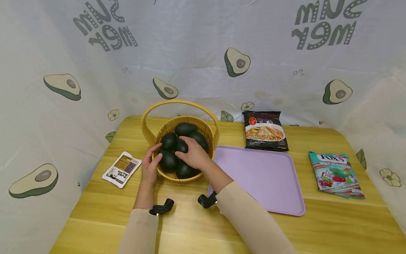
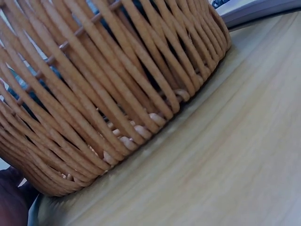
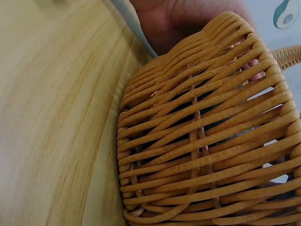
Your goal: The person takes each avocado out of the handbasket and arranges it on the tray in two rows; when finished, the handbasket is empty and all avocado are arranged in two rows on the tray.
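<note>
Your right hand (image 1: 193,153) curls over a dark avocado (image 1: 181,145) atop the heap in the wicker basket (image 1: 209,131) on the counter (image 1: 190,225), left hand (image 1: 151,165) cupping the rim and an avocado there; lifting could roll neighbours out or tip the basket.

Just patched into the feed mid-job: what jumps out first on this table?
The round woven wicker basket with a hoop handle, at the table's left-centre, heaped with dark green avocados. Both hands are in it: the left hand curls over the near-left rim against one avocado, the right hand lies over the pile. To its right lies a flat lilac plastic tray, with a black noodle packet behind it.
</note>
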Tool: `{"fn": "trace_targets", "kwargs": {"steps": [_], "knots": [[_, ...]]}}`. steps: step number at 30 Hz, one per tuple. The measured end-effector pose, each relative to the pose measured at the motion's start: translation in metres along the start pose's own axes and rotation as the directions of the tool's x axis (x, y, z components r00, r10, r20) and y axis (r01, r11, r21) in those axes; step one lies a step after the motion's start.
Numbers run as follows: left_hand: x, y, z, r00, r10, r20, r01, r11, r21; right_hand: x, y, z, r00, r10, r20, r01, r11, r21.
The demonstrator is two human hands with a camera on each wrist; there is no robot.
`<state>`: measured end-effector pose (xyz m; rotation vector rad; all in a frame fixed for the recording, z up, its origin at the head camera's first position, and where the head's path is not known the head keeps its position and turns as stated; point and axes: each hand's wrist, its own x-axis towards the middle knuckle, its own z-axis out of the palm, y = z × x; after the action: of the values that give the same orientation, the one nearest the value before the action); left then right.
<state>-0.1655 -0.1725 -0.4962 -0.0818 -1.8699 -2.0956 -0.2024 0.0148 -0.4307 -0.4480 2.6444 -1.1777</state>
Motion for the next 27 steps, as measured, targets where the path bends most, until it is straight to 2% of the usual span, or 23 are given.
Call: {"fn": "trace_targets", "kwargs": {"steps": [9, 15, 20, 27], "knots": [[0.0005, -0.0009, 0.0009, 1.000, 0.008, -0.011, -0.008, 1.000, -0.008, 0.0032, -0.0012, 0.0043, 0.999, 0.046, -0.002, -0.046, 0.999, 0.009], [0.0004, -0.0017, 0.0011, 1.000, 0.020, -0.012, -0.020, 1.000, 0.008, 0.0025, -0.0024, 0.0051, 0.998, 0.054, -0.031, -0.054, 0.999, 0.007], [0.0015, -0.0019, 0.0005, 0.999, 0.029, -0.016, -0.029, 1.000, -0.001, 0.0017, -0.0030, 0.0046, 0.997, 0.042, -0.070, -0.039, 0.998, 0.045], [0.0011, -0.0018, 0.0002, 1.000, 0.022, -0.011, -0.022, 1.000, 0.013, 0.0005, -0.0024, 0.0037, 0.991, -0.011, -0.131, 0.026, 0.993, 0.116]]}}
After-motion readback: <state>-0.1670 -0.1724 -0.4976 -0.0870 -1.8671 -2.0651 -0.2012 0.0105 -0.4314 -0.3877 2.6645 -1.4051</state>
